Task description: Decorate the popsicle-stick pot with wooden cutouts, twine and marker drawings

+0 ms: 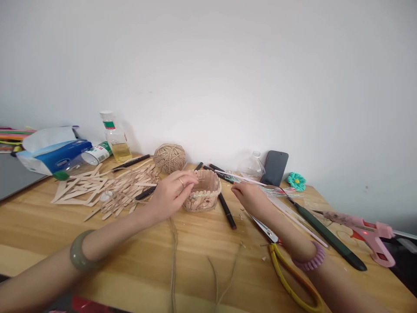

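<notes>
A small oval basket [205,202] of wooden sticks, with a pale braided trim along its front, stands mid-table. My left hand [174,191] is at its left rim, thumb and fingers pinched together. Whatever lies between those fingertips is too small to make out. Fine thin strands show over the basket's opening near them. To the right of the basket, apart from it, my right hand [250,195] is closed with fingers curled, and its content is hidden. Yellow-handled scissors [276,252] lie partly under my right forearm. A black marker [227,211] lies between basket and right hand.
Loose wooden sticks [120,187] and a twine ball [169,158] are on the left, by a bottle [117,141] and tissue pack [58,152]. On the right are a pink glue gun [368,232], a green-handled tool [325,234], a phone [274,168] and a crocheted flower [296,181].
</notes>
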Action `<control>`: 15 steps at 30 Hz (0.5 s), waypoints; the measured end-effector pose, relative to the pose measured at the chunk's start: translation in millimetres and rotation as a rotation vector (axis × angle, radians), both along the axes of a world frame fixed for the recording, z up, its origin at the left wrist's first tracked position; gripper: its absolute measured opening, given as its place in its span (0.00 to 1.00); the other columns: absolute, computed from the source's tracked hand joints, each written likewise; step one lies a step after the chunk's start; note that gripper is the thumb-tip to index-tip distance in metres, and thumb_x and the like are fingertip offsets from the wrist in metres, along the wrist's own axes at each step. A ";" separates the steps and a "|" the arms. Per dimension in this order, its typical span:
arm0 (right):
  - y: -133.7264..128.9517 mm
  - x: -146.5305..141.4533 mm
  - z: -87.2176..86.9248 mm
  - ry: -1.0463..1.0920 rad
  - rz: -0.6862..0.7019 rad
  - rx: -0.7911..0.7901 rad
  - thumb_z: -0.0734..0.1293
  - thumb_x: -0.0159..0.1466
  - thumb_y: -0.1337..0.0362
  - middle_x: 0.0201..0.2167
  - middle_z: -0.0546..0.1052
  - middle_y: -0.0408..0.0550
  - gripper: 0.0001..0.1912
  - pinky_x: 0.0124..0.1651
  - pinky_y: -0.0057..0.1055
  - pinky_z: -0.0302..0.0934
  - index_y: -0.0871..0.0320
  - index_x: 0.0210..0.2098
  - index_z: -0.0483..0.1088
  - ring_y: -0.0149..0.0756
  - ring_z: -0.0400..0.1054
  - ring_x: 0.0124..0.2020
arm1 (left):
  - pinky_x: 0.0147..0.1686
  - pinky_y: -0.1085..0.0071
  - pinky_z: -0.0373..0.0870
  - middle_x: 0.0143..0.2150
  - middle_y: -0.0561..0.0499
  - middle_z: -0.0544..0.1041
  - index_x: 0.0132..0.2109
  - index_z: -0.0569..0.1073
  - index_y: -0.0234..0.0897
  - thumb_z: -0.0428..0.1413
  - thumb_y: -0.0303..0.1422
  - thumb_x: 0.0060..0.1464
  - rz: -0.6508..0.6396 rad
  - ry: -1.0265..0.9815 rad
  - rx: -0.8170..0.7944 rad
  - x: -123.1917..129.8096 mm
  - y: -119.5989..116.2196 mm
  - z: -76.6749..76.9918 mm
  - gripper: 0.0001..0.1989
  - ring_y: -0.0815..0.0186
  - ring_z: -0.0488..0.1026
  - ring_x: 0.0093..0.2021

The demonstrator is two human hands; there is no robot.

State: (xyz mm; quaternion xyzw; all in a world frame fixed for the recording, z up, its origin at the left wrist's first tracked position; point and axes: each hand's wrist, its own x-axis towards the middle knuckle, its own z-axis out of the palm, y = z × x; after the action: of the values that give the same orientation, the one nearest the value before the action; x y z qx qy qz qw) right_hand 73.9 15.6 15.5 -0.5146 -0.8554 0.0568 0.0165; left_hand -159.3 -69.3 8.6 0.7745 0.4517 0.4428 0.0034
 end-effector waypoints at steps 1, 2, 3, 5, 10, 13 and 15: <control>9.1 -1.1 -1.6 -0.023 0.017 0.009 0.60 0.67 0.60 0.46 0.73 0.51 0.12 0.46 0.39 0.64 0.59 0.45 0.69 0.38 0.69 0.44 | 0.48 0.65 0.67 0.42 0.44 0.76 0.42 0.72 0.34 0.47 0.27 0.60 -0.003 0.016 -0.006 -0.1 1.0 -0.6 0.09 0.62 0.72 0.46; 18.1 -2.2 -4.1 -0.046 0.028 0.016 0.62 0.66 0.61 0.48 0.71 0.51 0.13 0.46 0.41 0.65 0.59 0.48 0.67 0.38 0.69 0.44 | 0.48 0.64 0.67 0.42 0.45 0.76 0.42 0.72 0.35 0.48 0.28 0.59 -0.014 0.037 -0.013 -0.3 1.8 -0.9 0.08 0.62 0.71 0.46; 26.4 -3.3 -7.1 -0.067 0.036 0.023 0.63 0.65 0.61 0.49 0.70 0.51 0.15 0.45 0.42 0.66 0.59 0.50 0.66 0.39 0.69 0.45 | 0.48 0.64 0.67 0.42 0.45 0.77 0.42 0.72 0.35 0.50 0.29 0.59 -0.033 0.069 -0.023 -0.8 2.6 -0.9 0.08 0.61 0.71 0.47; 40.0 -5.2 -13.2 -0.100 0.039 0.042 0.63 0.65 0.61 0.50 0.70 0.52 0.15 0.45 0.42 0.66 0.59 0.50 0.65 0.39 0.69 0.45 | 0.47 0.64 0.67 0.41 0.47 0.77 0.42 0.72 0.36 0.53 0.32 0.57 -0.083 0.147 -0.054 -3.4 3.7 -0.5 0.07 0.60 0.70 0.46; 55.8 -9.8 -20.1 -0.139 0.030 0.088 0.63 0.65 0.61 0.50 0.70 0.52 0.15 0.45 0.42 0.66 0.59 0.50 0.66 0.39 0.69 0.45 | 0.39 0.67 0.68 0.32 0.49 0.76 0.35 0.71 0.36 0.51 0.36 0.58 -0.144 0.221 -0.136 -19.0 5.5 -0.6 0.08 0.63 0.70 0.37; 59.2 -16.6 -21.9 -0.157 0.014 0.091 0.63 0.65 0.61 0.50 0.70 0.51 0.15 0.45 0.42 0.66 0.59 0.50 0.65 0.39 0.69 0.45 | 0.40 0.67 0.68 0.31 0.48 0.75 0.34 0.71 0.36 0.51 0.36 0.58 -0.178 0.311 -0.080 -24.4 7.7 -4.2 0.09 0.63 0.71 0.36; 60.8 -22.1 -23.5 -0.160 -0.008 0.089 0.63 0.65 0.61 0.50 0.70 0.51 0.16 0.45 0.42 0.66 0.59 0.51 0.65 0.40 0.69 0.45 | 0.42 0.66 0.68 0.31 0.46 0.75 0.35 0.72 0.35 0.50 0.35 0.59 -0.188 0.375 -0.026 -24.0 11.1 -7.4 0.09 0.62 0.71 0.37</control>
State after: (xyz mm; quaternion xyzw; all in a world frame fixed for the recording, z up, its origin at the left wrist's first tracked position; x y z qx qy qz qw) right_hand 51.8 76.5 -7.9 -0.5197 -0.8536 -0.0227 -0.0289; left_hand -183.3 -58.2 1.1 0.8819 0.3761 0.2828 -0.0293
